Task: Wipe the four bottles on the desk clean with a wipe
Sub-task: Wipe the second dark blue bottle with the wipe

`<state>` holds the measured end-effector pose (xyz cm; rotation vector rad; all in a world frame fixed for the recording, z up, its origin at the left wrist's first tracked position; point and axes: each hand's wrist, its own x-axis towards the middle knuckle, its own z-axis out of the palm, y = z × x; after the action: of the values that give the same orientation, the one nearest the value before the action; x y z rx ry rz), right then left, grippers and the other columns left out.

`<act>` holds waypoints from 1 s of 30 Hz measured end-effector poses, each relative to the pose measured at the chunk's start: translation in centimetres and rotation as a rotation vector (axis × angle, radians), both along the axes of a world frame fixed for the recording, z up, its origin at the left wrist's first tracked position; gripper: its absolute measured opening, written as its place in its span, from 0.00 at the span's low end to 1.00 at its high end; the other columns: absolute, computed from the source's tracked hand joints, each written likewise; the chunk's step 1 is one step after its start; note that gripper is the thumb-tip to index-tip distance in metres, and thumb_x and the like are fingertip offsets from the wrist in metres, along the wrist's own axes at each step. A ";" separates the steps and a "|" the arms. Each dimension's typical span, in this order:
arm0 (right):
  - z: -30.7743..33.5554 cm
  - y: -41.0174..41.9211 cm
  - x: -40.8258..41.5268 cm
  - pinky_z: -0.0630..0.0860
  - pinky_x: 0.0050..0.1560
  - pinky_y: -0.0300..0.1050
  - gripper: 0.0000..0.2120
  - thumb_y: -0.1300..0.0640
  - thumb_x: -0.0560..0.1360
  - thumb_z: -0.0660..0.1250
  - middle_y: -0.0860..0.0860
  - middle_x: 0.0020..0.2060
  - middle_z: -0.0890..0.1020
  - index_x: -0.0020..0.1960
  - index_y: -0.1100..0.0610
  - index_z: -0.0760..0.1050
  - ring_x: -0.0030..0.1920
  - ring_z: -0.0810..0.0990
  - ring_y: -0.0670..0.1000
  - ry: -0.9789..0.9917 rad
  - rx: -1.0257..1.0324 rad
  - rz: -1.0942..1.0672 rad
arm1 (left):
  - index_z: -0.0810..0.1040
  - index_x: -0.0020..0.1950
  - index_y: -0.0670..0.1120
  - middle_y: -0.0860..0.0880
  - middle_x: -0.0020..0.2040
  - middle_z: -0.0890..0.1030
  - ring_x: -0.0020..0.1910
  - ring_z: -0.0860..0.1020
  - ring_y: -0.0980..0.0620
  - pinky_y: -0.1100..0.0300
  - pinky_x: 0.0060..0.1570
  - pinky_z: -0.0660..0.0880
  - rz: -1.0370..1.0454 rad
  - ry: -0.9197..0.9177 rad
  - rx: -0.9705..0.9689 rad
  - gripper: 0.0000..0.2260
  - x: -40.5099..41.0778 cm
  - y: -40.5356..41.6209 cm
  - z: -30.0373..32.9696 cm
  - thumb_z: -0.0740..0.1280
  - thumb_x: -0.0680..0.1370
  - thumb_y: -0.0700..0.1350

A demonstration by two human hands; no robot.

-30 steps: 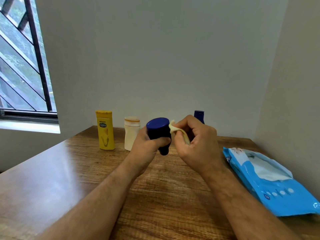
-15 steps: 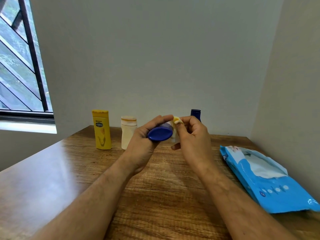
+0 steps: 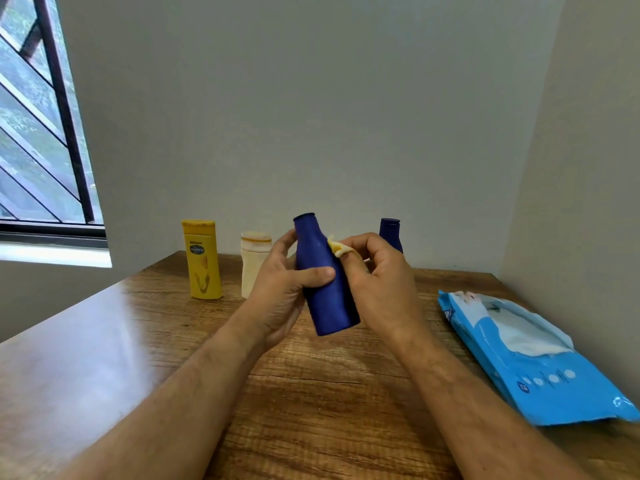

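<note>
My left hand [image 3: 282, 289] grips a dark blue bottle [image 3: 323, 289] above the desk, thumb across its front, neck pointing up and slightly left. My right hand [image 3: 377, 282] pinches a small yellowish wipe [image 3: 337, 248] against the bottle's right shoulder. A yellow bottle [image 3: 202, 259] and a cream bottle [image 3: 254, 258] stand at the back left of the wooden desk [image 3: 138, 341]. A second dark blue bottle [image 3: 390, 230] stands behind my right hand, mostly hidden.
A blue pack of wipes [image 3: 533, 358] lies open on the right side of the desk, close to the right wall. A barred window [image 3: 38, 133] is on the left. The back wall stands right behind the bottles.
My left hand turned the blue bottle from base-towards-me to upright with its neck up. My right hand with the wipe stayed at the bottle's right side.
</note>
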<state>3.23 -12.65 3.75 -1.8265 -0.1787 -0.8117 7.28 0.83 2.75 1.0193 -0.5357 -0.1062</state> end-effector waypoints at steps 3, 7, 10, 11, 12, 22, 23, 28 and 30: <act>0.1 -0.1 -0.1 0.75 0.35 0.29 0.04 0.54 0.80 0.66 0.40 0.43 0.81 0.52 0.49 0.79 0.43 0.78 0.35 -0.042 0.017 -0.022 | 0.74 0.69 0.48 0.48 0.56 0.85 0.56 0.82 0.46 0.49 0.57 0.80 0.112 -0.065 0.122 0.29 -0.1 0.0 -0.1 0.69 0.72 0.26; 0.3 -0.2 -0.3 0.74 0.39 0.28 0.05 0.56 0.80 0.66 0.40 0.43 0.80 0.53 0.48 0.79 0.44 0.78 0.37 -0.149 0.001 -0.109 | 0.76 0.63 0.53 0.53 0.55 0.85 0.56 0.83 0.50 0.56 0.56 0.78 0.273 -0.222 0.292 0.28 0.1 0.2 -0.3 0.68 0.72 0.25; 0.5 -0.2 -0.7 0.77 0.43 0.33 0.07 0.60 0.78 0.68 0.42 0.45 0.82 0.53 0.51 0.80 0.47 0.81 0.42 -0.275 -0.028 -0.125 | 0.77 0.59 0.54 0.51 0.53 0.84 0.48 0.80 0.48 0.66 0.44 0.77 0.310 -0.304 0.367 0.27 0.4 0.1 -0.5 0.68 0.72 0.25; 0.5 -0.3 -0.9 0.77 0.43 0.33 0.08 0.62 0.77 0.68 0.42 0.44 0.82 0.53 0.52 0.80 0.46 0.81 0.43 -0.331 -0.079 -0.123 | 0.78 0.58 0.55 0.51 0.52 0.84 0.46 0.79 0.49 0.64 0.42 0.77 0.320 -0.331 0.385 0.27 0.6 0.0 -0.6 0.68 0.71 0.26; 0.6 -0.4 -1.1 0.75 0.43 0.31 0.09 0.64 0.76 0.69 0.43 0.44 0.81 0.52 0.53 0.81 0.45 0.81 0.43 -0.381 -0.153 -0.118 | 0.78 0.58 0.56 0.50 0.50 0.83 0.45 0.78 0.50 0.61 0.41 0.77 0.327 -0.360 0.401 0.26 0.7 0.0 -0.8 0.69 0.70 0.27; 0.7 -1.1 -0.8 0.75 0.45 0.28 0.09 0.65 0.74 0.71 0.43 0.43 0.81 0.52 0.54 0.82 0.46 0.80 0.41 -0.424 -0.247 -0.218 | 0.80 0.57 0.55 0.48 0.52 0.82 0.45 0.76 0.54 0.59 0.44 0.73 0.335 -0.426 0.443 0.25 1.5 0.1 -1.3 0.69 0.69 0.28; 0.7 -1.1 -1.0 0.74 0.44 0.28 0.09 0.66 0.73 0.71 0.44 0.42 0.81 0.50 0.54 0.82 0.45 0.80 0.42 -0.446 -0.271 -0.204 | 0.80 0.57 0.54 0.47 0.50 0.81 0.43 0.75 0.53 0.58 0.43 0.73 0.328 -0.423 0.433 0.26 1.6 0.1 -1.2 0.69 0.69 0.27; 0.5 -0.4 -1.3 0.75 0.46 0.30 0.10 0.63 0.73 0.70 0.44 0.46 0.82 0.51 0.51 0.82 0.46 0.80 0.42 -0.413 -0.435 -0.120 | 0.80 0.55 0.56 0.45 0.49 0.82 0.49 0.78 0.42 0.44 0.49 0.78 0.325 -0.461 0.417 0.28 1.7 0.3 -1.3 0.67 0.69 0.24; 0.4 -0.4 -1.0 0.76 0.47 0.33 0.10 0.60 0.75 0.69 0.41 0.47 0.81 0.53 0.49 0.81 0.47 0.80 0.41 -0.356 -0.426 -0.161 | 0.80 0.56 0.59 0.49 0.49 0.81 0.47 0.78 0.46 0.49 0.47 0.78 0.348 -0.473 0.468 0.30 2.0 0.4 -1.5 0.67 0.69 0.25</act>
<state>2.18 -13.08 4.18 -2.0944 -0.4673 -1.2882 9.27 1.22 1.24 1.5973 -0.7717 0.3429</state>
